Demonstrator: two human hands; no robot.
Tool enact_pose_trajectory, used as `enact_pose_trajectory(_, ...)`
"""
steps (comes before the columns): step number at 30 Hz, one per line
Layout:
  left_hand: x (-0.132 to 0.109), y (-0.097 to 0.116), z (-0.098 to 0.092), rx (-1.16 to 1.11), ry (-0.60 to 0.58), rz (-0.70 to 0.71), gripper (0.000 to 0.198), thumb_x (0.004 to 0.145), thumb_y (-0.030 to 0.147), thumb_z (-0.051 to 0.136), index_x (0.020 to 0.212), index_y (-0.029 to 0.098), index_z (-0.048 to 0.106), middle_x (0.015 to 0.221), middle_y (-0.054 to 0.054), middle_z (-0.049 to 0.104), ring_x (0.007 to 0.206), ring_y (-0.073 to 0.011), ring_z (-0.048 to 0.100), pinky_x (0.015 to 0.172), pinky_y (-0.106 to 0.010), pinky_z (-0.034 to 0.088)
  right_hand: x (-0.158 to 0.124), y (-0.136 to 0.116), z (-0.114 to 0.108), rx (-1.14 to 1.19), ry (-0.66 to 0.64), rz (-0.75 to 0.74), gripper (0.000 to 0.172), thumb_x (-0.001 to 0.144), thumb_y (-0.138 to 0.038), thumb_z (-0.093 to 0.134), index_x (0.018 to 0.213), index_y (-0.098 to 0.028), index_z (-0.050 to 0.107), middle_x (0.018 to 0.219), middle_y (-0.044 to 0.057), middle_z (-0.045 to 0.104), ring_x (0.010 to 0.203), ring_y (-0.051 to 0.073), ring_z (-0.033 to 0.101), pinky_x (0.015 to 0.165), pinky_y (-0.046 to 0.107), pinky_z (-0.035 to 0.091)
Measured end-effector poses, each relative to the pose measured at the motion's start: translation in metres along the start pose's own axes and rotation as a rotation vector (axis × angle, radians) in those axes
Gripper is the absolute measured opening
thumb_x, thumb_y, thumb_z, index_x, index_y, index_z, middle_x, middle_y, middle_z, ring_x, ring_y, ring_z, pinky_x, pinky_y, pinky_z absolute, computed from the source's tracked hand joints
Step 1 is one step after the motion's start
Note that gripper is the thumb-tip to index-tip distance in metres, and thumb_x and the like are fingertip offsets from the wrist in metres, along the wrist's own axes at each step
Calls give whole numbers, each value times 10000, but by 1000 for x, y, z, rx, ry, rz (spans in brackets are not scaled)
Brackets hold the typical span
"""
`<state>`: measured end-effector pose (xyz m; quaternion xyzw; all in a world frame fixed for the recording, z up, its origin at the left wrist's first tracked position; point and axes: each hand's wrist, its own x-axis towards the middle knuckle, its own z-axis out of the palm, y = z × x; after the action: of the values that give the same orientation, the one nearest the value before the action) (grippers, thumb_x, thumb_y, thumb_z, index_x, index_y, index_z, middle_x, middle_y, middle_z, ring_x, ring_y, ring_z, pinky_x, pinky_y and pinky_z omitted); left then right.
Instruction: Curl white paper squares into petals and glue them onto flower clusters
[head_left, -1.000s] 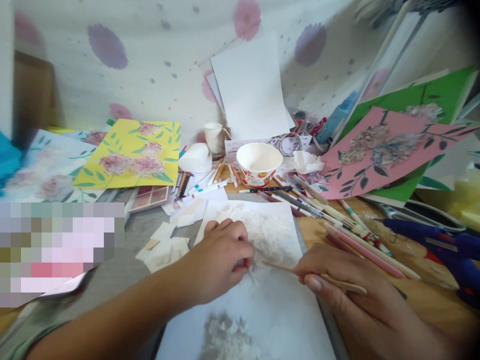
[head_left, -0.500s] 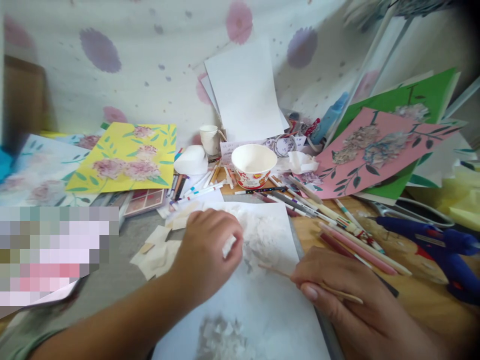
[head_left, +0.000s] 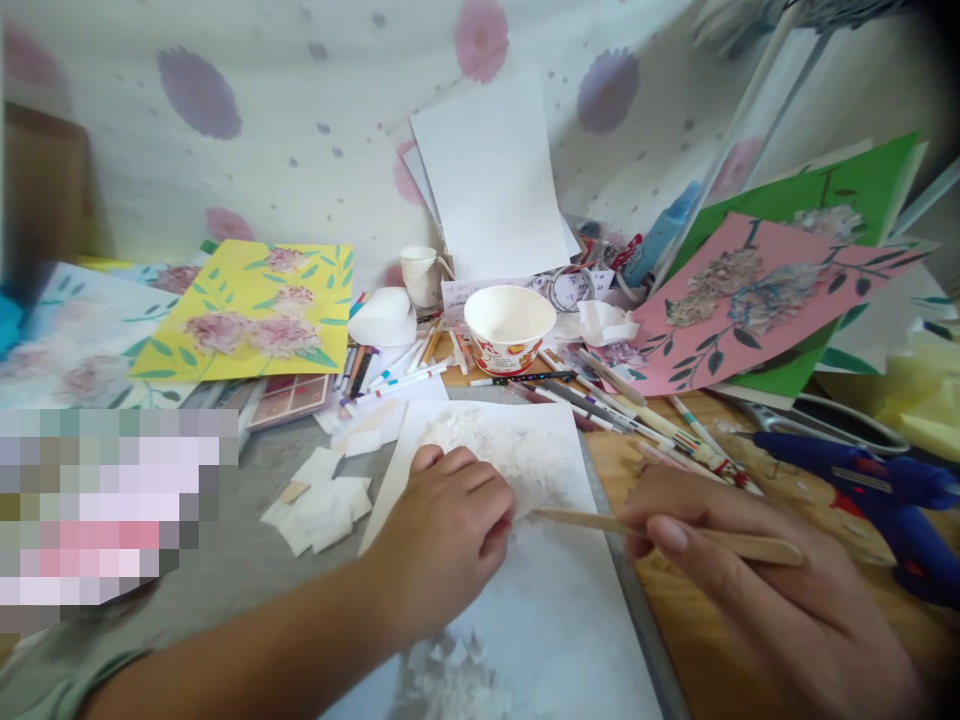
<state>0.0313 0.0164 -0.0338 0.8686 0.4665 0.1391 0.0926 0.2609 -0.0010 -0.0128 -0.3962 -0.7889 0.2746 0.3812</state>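
My left hand (head_left: 442, 530) rests curled on a pale blue sheet (head_left: 555, 610) with a white tissue-paper flower (head_left: 517, 455) stuck on its upper part. Its fingers are pressed together at the flower's lower edge; what they pinch is hidden. My right hand (head_left: 757, 590) is closed on a thin wooden stick (head_left: 600, 521), whose tip points left and nearly meets the left fingers. A second greyish paper flower (head_left: 450, 680) shows at the sheet's bottom edge.
White tissue scraps (head_left: 322, 500) lie left of the sheet. A paper bowl (head_left: 510, 325), a small paper cup (head_left: 420, 275), many pens and pencils (head_left: 660, 425), a blue glue gun (head_left: 877, 495), and yellow (head_left: 255, 310), pink (head_left: 757, 300) and green flower cards (head_left: 862, 190) crowd the table.
My left hand lifted toward the scraps half a second ago, then came back down onto the flower. My right hand shifted right and raised the stick flatter, its tip closer to the left fingers.
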Motion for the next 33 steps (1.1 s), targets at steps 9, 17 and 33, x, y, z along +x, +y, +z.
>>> enact_pose_trajectory(9,-1,1,0,7,-20,2,95,831,150,523,767,189,583,781,-7,641,835,-209,520,741,-385,259,31,-3,15,-57,-97,-11,236,942,-203,470,720,-191,549,657,-27,551,616,125,527,572,239,372)
enact_pose_trajectory(17,2,-2,4,-18,12,-6,85,840,154,527,801,203,585,773,-4,654,823,-206,535,741,-378,264,43,-5,17,-73,-160,17,258,929,-220,465,679,-190,520,624,-23,525,597,132,500,561,249,349)
enact_pose_trajectory(33,6,-2,4,-2,-33,1,122,881,233,548,868,240,669,859,-11,689,879,-228,522,751,-400,271,55,-10,18,-157,-237,78,319,910,-221,447,593,-192,428,541,-46,440,503,105,409,473,238,254)
